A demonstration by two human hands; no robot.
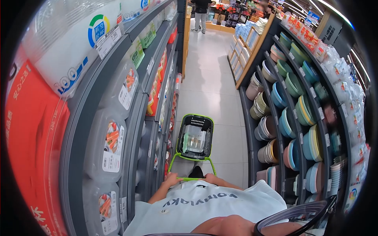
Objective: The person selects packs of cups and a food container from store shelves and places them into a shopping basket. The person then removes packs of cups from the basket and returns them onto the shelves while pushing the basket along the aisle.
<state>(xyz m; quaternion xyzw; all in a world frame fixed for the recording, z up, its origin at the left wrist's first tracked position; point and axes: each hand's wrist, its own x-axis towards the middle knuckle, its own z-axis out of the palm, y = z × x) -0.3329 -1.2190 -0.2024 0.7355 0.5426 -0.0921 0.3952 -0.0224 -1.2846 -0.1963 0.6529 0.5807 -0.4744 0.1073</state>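
Note:
A black rolling shopping basket (212, 135) with a lime-green rim stands on the floor in front of my body. Its green handle (189, 179) reaches back toward my waist. At the left end of that handle my left hand (171, 179) is closed round the bar. My right hand (211, 179) grips the right end; its fingers are only partly visible. Inside the basket lies a clear plastic package (194, 141) with a pale green edge, its contents too small to name.
Shelves on the left hold clear plastic containers (113, 146) and a large red pack (35, 129). Stacked bowls and basins (313, 143) fill the right shelves. A tiled aisle (212, 90) runs ahead, past a wood-edged display (246, 53), to a person (201, 15) standing far off.

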